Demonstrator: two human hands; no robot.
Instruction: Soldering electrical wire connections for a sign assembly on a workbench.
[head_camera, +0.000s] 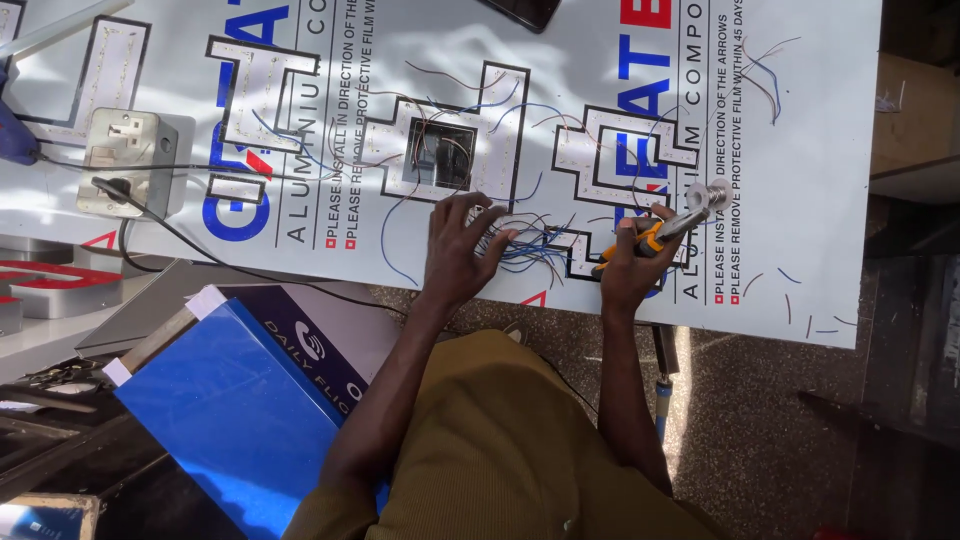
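Observation:
My left hand (455, 245) rests with spread fingers on a bundle of thin red and blue wires (525, 240) lying on a large white printed panel (800, 150). My right hand (625, 262) grips an orange-handled tool (655, 235) with a shiny metal tip (712, 194), held just right of the wire bundle. Channel letters (445, 130) with rows of small lights and loose wires lie on the panel above both hands.
A grey socket box (130, 160) with a black cable (200, 245) plugged in sits at the left. A blue sheet and printed box (250, 400) lie by my left arm. A red letter piece (55, 285) lies far left. Wire scraps (800, 300) dot the panel's right edge.

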